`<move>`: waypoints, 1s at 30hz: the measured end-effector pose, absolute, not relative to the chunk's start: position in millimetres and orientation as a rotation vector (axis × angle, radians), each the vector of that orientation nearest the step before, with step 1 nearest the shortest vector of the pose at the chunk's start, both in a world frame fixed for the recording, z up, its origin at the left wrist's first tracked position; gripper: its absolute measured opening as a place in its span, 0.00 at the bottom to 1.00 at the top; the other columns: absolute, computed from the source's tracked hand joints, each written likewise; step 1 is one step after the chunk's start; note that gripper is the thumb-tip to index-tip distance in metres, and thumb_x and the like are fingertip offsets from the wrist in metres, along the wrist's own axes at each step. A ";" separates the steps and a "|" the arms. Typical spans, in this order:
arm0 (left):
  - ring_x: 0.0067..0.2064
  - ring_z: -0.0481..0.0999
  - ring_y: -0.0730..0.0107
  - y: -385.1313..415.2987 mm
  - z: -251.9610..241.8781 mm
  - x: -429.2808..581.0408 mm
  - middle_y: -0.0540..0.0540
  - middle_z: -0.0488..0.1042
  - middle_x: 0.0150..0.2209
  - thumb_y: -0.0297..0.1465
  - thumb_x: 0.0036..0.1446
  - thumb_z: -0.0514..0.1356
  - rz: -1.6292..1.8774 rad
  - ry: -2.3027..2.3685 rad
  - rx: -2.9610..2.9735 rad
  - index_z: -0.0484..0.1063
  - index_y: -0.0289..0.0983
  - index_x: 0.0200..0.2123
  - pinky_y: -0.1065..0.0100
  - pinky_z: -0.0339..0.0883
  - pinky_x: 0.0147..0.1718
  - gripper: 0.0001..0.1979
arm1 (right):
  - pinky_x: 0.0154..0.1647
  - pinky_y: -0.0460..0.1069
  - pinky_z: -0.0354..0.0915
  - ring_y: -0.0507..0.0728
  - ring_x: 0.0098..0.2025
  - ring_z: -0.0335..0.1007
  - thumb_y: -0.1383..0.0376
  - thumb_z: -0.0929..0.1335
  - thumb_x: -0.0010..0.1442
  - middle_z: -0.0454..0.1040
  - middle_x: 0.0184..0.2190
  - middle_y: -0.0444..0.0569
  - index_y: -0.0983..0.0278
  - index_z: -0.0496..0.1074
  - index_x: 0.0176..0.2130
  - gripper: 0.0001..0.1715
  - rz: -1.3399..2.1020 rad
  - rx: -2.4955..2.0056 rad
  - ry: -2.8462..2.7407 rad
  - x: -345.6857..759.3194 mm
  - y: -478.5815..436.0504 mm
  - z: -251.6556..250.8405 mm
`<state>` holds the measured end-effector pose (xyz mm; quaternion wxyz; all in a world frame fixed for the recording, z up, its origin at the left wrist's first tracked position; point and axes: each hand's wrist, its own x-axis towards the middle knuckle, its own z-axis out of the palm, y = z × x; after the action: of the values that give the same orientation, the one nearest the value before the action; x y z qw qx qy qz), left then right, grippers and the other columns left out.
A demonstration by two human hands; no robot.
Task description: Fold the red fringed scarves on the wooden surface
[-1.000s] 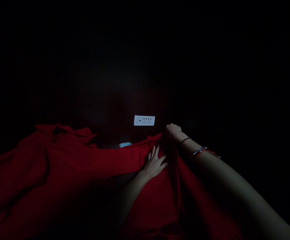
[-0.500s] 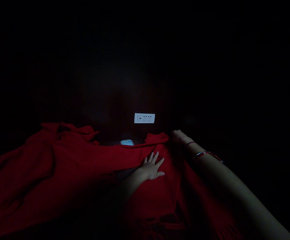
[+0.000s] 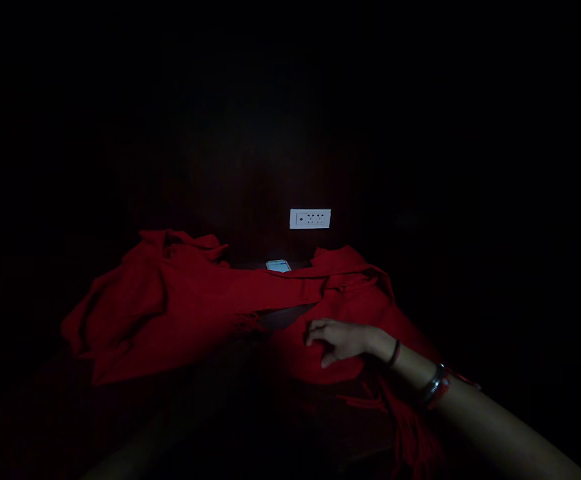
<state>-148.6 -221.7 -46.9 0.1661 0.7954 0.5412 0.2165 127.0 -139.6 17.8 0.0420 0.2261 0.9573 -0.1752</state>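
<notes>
A red fringed scarf (image 3: 210, 290) lies spread and rumpled across a dark surface, bunched up at its left end. Over its right part is my right hand (image 3: 339, 339), palm down, with slightly bent fingers and the thumb apart. It holds nothing that I can see, and whether it touches the cloth is unclear. Fringe hangs below my right wrist, which wears a dark band and bracelets. My left forearm shows faintly at the lower left; my left hand (image 3: 220, 383) is lost in shadow, its fingers not visible.
A phone (image 3: 278, 266) with a lit screen lies behind the scarf's far edge. On the dark wall above it is a white socket plate (image 3: 310, 219). A strip of the dark tabletop (image 3: 284, 317) shows between the scarf's folds. Most surroundings are black.
My right hand has left the scarf's far right corner and come nearer and leftward. My left hand has withdrawn from the cloth into shadow. The scarf's left part looks drawn in; the view has shifted.
</notes>
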 end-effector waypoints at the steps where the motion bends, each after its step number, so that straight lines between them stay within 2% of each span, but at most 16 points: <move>1: 0.56 0.62 0.58 -218.4 -41.6 -148.6 0.45 0.65 0.54 0.29 0.51 0.51 0.648 1.536 2.229 0.66 0.41 0.51 0.56 0.50 0.57 0.22 | 0.46 0.50 0.60 0.55 0.43 0.62 0.68 0.70 0.48 0.68 0.42 0.55 0.69 0.69 0.43 0.20 -0.489 0.702 2.954 123.7 -138.2 13.5; 4: 0.52 0.67 0.59 -210.8 -11.1 -148.1 0.42 0.68 0.52 0.31 0.48 0.52 0.754 1.405 1.998 0.66 0.36 0.49 0.58 0.58 0.52 0.22 | 0.41 0.48 0.60 0.51 0.36 0.62 0.76 0.66 0.50 0.69 0.33 0.50 0.70 0.71 0.34 0.09 -0.432 0.717 2.975 119.9 -131.0 7.2; 7: 0.48 0.70 0.59 -211.5 27.2 -159.5 0.41 0.69 0.50 0.35 0.48 0.53 0.764 1.182 1.559 0.59 0.34 0.54 0.59 0.63 0.47 0.28 | 0.38 0.47 0.59 0.50 0.32 0.60 0.78 0.65 0.48 0.68 0.29 0.47 0.70 0.70 0.30 0.07 -0.412 0.755 2.946 122.8 -125.4 8.0; 9: 0.49 0.69 0.59 -216.0 46.2 -175.2 0.44 0.68 0.51 0.37 0.48 0.55 0.641 1.166 1.492 0.57 0.37 0.55 0.61 0.64 0.45 0.30 | 0.36 0.46 0.59 0.49 0.30 0.59 0.78 0.65 0.48 0.69 0.28 0.46 0.70 0.70 0.30 0.07 -0.438 0.779 2.900 126.6 -122.7 12.3; 13: 0.47 0.70 0.62 -224.6 54.9 -203.3 0.49 0.70 0.49 0.40 0.45 0.57 0.381 1.450 1.792 0.61 0.43 0.53 0.65 0.64 0.44 0.30 | 0.35 0.44 0.60 0.49 0.31 0.64 0.76 0.66 0.49 0.72 0.31 0.47 0.69 0.72 0.36 0.12 -0.706 0.810 2.706 128.3 -117.0 30.0; 15: 0.44 0.71 0.63 -223.3 48.1 -207.1 0.47 0.72 0.45 0.41 0.48 0.54 0.335 1.622 1.919 0.60 0.42 0.55 0.65 0.64 0.43 0.29 | 0.38 0.45 0.62 0.50 0.35 0.67 0.71 0.66 0.51 0.73 0.36 0.49 0.68 0.72 0.40 0.14 -0.808 0.818 2.658 120.5 -116.0 36.8; 17: 0.47 0.69 0.62 -216.0 38.5 -205.0 0.44 0.70 0.48 0.41 0.52 0.51 0.391 1.829 2.065 0.61 0.38 0.54 0.63 0.61 0.47 0.27 | 0.43 0.48 0.62 0.54 0.41 0.67 0.65 0.65 0.55 0.71 0.42 0.53 0.69 0.70 0.45 0.18 -0.742 0.858 2.740 106.4 -118.3 36.5; 20: 0.54 0.63 0.59 -197.2 24.9 -199.5 0.38 0.63 0.54 0.37 0.55 0.49 0.459 2.148 2.262 0.63 0.34 0.53 0.60 0.55 0.53 0.24 | 0.49 0.53 0.59 0.61 0.49 0.63 0.62 0.65 0.55 0.63 0.52 0.61 0.70 0.65 0.52 0.27 -0.409 0.991 2.830 84.5 -124.7 24.8; 22: 0.57 0.58 0.54 -185.8 20.3 -200.0 0.36 0.59 0.57 0.35 0.55 0.49 0.432 2.322 2.329 0.62 0.33 0.53 0.56 0.52 0.54 0.23 | 0.49 0.53 0.59 0.62 0.51 0.62 0.63 0.66 0.52 0.61 0.53 0.62 0.69 0.64 0.53 0.29 -0.313 0.983 2.786 78.2 -125.6 18.5; 25: 0.62 0.46 0.47 -181.0 22.3 -214.1 0.36 0.51 0.61 0.32 0.55 0.50 0.462 2.631 2.363 0.60 0.35 0.55 0.47 0.43 0.56 0.23 | 0.48 0.49 0.61 0.58 0.47 0.65 0.64 0.66 0.53 0.67 0.48 0.57 0.68 0.69 0.48 0.22 -0.339 0.947 2.837 83.6 -115.0 23.8; 27: 0.62 0.41 0.41 -186.5 27.2 -232.5 0.36 0.45 0.62 0.32 0.55 0.50 0.565 2.900 2.232 0.56 0.35 0.58 0.42 0.41 0.55 0.26 | 0.47 0.48 0.61 0.57 0.46 0.66 0.66 0.65 0.54 0.70 0.45 0.56 0.68 0.70 0.46 0.18 -0.297 1.057 2.954 88.5 -102.6 34.4; 28: 0.61 0.41 0.37 -190.7 29.7 -243.3 0.33 0.43 0.62 0.33 0.55 0.51 0.602 3.027 2.092 0.52 0.34 0.59 0.41 0.43 0.53 0.28 | 0.47 0.48 0.61 0.56 0.45 0.67 0.67 0.64 0.55 0.70 0.45 0.56 0.69 0.70 0.45 0.17 -0.273 1.136 3.016 88.2 -96.4 39.3; 30: 0.57 0.51 0.32 -199.0 33.7 -265.2 0.27 0.48 0.60 0.35 0.54 0.52 0.589 3.115 1.772 0.46 0.33 0.61 0.41 0.54 0.47 0.32 | 0.46 0.48 0.61 0.56 0.44 0.67 0.68 0.63 0.55 0.72 0.43 0.55 0.69 0.71 0.43 0.15 -0.335 1.217 3.081 78.6 -86.9 44.4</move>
<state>-265.2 -199.0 33.7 -0.2426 0.4733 0.8321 0.1572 78.6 -86.9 44.4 -0.0939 0.3640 0.9212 -0.1001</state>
